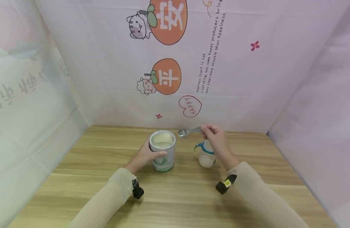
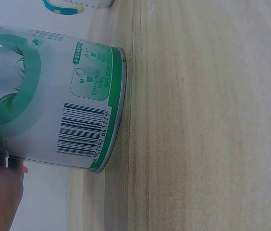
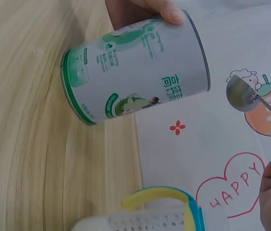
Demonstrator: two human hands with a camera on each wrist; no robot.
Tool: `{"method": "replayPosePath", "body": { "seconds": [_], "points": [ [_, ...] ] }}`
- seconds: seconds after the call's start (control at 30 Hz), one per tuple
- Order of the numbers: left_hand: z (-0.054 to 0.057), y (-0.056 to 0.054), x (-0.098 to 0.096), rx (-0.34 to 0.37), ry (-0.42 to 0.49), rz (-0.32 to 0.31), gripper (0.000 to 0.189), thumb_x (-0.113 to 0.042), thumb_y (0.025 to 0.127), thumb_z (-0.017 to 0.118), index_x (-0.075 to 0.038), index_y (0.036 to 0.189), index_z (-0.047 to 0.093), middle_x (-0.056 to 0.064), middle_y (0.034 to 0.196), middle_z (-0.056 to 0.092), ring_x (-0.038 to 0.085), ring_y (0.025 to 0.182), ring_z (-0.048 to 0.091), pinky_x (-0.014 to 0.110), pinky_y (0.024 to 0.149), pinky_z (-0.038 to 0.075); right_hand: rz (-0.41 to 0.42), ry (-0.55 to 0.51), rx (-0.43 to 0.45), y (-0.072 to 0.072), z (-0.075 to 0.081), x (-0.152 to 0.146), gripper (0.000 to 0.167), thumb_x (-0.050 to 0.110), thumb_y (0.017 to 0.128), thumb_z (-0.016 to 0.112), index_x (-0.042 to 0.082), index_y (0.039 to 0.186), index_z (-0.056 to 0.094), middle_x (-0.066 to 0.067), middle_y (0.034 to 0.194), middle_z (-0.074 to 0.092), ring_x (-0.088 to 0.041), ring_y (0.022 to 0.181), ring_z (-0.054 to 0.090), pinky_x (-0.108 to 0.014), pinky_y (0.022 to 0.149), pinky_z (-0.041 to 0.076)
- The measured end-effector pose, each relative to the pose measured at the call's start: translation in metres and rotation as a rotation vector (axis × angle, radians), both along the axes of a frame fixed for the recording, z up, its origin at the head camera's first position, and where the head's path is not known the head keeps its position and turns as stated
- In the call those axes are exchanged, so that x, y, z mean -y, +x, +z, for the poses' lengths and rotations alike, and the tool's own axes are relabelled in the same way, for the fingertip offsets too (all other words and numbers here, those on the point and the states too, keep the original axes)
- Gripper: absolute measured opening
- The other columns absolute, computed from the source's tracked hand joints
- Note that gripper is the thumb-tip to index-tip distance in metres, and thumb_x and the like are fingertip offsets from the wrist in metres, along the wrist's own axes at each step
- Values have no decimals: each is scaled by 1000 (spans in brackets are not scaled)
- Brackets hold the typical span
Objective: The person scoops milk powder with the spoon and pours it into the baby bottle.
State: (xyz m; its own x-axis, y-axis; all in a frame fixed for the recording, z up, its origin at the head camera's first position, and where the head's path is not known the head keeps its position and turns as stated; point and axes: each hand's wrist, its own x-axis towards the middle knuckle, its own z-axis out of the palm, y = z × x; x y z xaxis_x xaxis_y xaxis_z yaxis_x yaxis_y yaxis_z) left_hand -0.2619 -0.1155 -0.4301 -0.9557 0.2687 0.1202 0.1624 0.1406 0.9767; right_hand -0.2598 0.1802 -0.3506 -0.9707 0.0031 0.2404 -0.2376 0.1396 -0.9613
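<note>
A white and green powder can [image 1: 162,158] stands without a lid on the table, pale powder visible inside it. My left hand [image 1: 148,152] grips the can's left side, thumb across its front. In the right wrist view that thumb lies near the can's [image 3: 135,72] rim. My right hand [image 1: 216,139] pinches the handle end of a metal measuring spoon [image 1: 182,133], held in the air to the right of the can's opening. Below my right hand is a baby bottle [image 1: 206,160] with a blue and yellow handle, partly hidden by the hand.
The wooden table [image 1: 175,196] ends at a printed cloth backdrop [image 1: 234,79] just behind the can and bottle. Cloth walls [image 1: 314,104] also stand at both sides. A small black camera is strapped to each wrist.
</note>
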Motion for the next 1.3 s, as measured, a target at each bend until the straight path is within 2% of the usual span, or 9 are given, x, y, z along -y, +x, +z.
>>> {"method": "replayPosePath", "body": {
  "seconds": [0.17,0.43,0.7,0.8,0.9,1.0,1.17,1.3],
  "points": [
    [1,0,0,-4,10,-10,92,-25,81,87,-25,154,30,10,144,48,34,134,44,62,109,32,15,-34,-6,-4,-2,11,41,32,101,63,-9,110,62,1,87,64,-14,82,58,-25,80,53],
    [-1,0,0,-24,23,-32,91,-24,81,87,-32,152,31,7,142,49,32,133,46,61,108,34,56,-71,-16,-7,-6,25,38,28,102,62,-9,110,62,-4,90,64,-11,80,58,-24,78,53],
    [-1,-1,0,-32,24,-34,90,-24,80,87,-35,151,33,5,140,50,33,132,46,60,107,35,68,-89,-10,-12,-9,38,33,25,101,64,-7,106,64,-1,87,64,-11,78,59,-29,79,54],
    [-2,-1,0,-34,18,-30,90,-25,80,88,-35,150,33,4,140,50,33,132,46,60,107,35,69,-87,-5,-13,-9,42,31,24,101,64,-6,105,65,-1,87,65,-11,78,59,-26,77,54],
    [-2,-1,0,-36,17,-25,91,-25,79,88,-34,151,33,6,141,49,33,133,46,60,108,34,64,-64,7,-14,-8,46,32,25,100,65,-6,105,66,-4,88,65,-12,79,60,-25,77,54],
    [-2,-2,0,-37,5,-17,92,-26,79,88,-32,151,32,9,144,47,34,134,44,62,108,33,63,-33,24,-14,-8,50,32,25,100,65,-6,106,67,-8,90,65,-14,81,61,-31,82,54],
    [-1,-2,0,-33,-2,-17,91,-27,80,88,-31,152,32,8,145,47,33,135,43,62,109,31,75,18,23,-16,-8,55,27,24,100,65,-3,104,68,-18,94,66,-27,87,62,-37,84,55],
    [-2,-2,0,-36,-1,-11,90,-27,79,88,-30,151,33,4,143,48,30,134,44,61,109,31,93,67,19,-17,-9,58,27,27,99,66,1,103,69,-16,93,67,-28,88,61,-37,82,54]
  ]
}}
